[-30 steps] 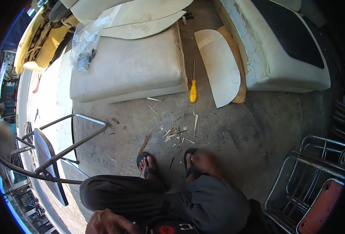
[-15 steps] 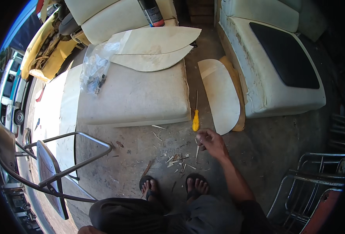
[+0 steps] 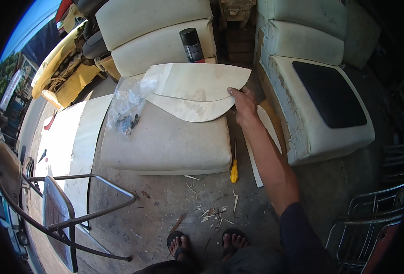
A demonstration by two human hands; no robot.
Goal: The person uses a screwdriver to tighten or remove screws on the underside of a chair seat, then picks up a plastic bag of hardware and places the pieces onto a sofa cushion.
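Note:
My right hand (image 3: 244, 102) reaches forward to the right end of two curved cream panels. Its thumb lies on top of the lower panel (image 3: 197, 111), near where that meets the upper panel (image 3: 197, 80), and its other fingers are mostly hidden at the edge. Both panels lie on the pale padded seat (image 3: 165, 141). Beside their left end is a clear plastic bag (image 3: 126, 107) with small dark pieces inside. A yellow-handled screwdriver (image 3: 234, 171) is on the floor right of the seat. My left hand is out of view.
A dark spray can (image 3: 192, 45) stands behind the panels. Another cream seat (image 3: 325, 141) with a black panel (image 3: 332, 93) is at right. A metal-framed chair (image 3: 58, 205) stands at left. Wood splinters (image 3: 211, 213) litter the floor before my feet. My forearm partly covers another cream panel (image 3: 255, 164).
My right hand has moved from above the floor near the screwdriver, forward to the curved panels. A thin pale strip now lies on the floor below the screwdriver. The view has shifted forward.

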